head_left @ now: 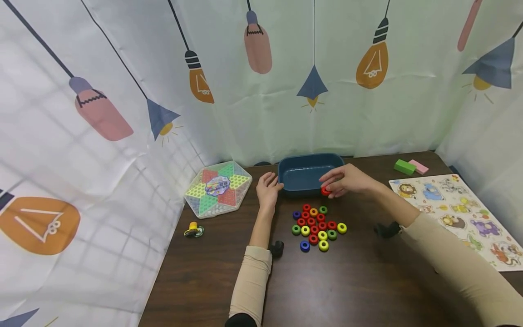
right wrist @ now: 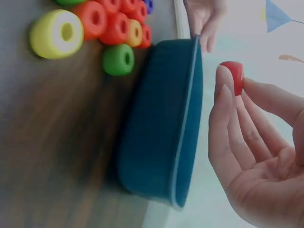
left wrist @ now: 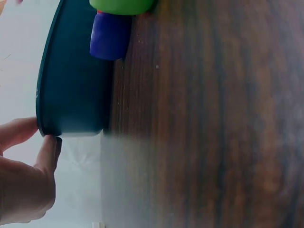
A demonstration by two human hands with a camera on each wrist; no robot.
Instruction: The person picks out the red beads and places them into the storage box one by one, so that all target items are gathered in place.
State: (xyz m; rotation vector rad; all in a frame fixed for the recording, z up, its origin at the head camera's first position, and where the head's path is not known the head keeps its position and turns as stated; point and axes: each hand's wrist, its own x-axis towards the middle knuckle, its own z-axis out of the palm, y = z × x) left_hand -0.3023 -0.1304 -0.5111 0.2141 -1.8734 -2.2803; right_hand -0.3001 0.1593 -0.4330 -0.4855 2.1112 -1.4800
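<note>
Right fingers [right wrist: 219, 118] pinched a red ring [right wrist: 238, 77]. Left fingers [left wrist: 16, 133], loosely parted, touched the tray [head_left: 308, 176], perhaps steadying it.

Dark wood-grain table [head_left: 327, 290] — blue tray [head_left: 304, 175], coloured rings [head_left: 313, 224], hexagonal game board [head_left: 217, 187], green block [head_left: 404, 167], pink block [head_left: 419, 166], animal-picture board [head_left: 453, 213]

No words, brands or numbers can be read. Just left of centre in the head view, the label [head_left: 217, 185] on the hexagonal box [head_left: 227, 198] bears marks like lettering, too small and blurred to make out.
</note>
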